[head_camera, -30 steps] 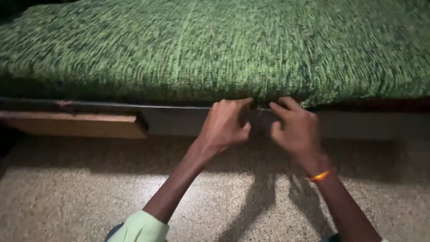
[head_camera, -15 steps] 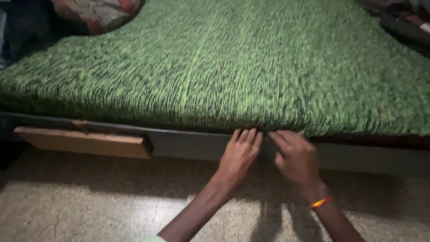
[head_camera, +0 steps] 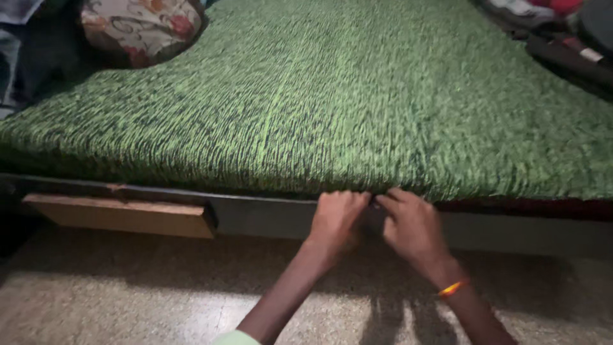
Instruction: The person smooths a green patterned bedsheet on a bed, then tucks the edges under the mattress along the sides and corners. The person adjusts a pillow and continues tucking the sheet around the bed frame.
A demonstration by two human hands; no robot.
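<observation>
A flowered pillow [head_camera: 140, 29] is seen at the far left, at the top corner of the bed. A wooden board [head_camera: 121, 216] is fixed low on the grey bed frame [head_camera: 262, 217]. The green cover [head_camera: 332, 96] is spread over the whole bed. Its front edge is gripped by the left hand [head_camera: 335, 220], with the fingers curled in. Just beside it, the same edge is touched by the right hand [head_camera: 412, 227], with an orange band [head_camera: 451, 289] at its wrist. Dark things [head_camera: 568, 45] are seen at the far right.

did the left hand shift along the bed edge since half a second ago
No. The left hand keeps about the same gap from the wooden board and stays at the green cover's edge; only its fingers have curled in.
</observation>
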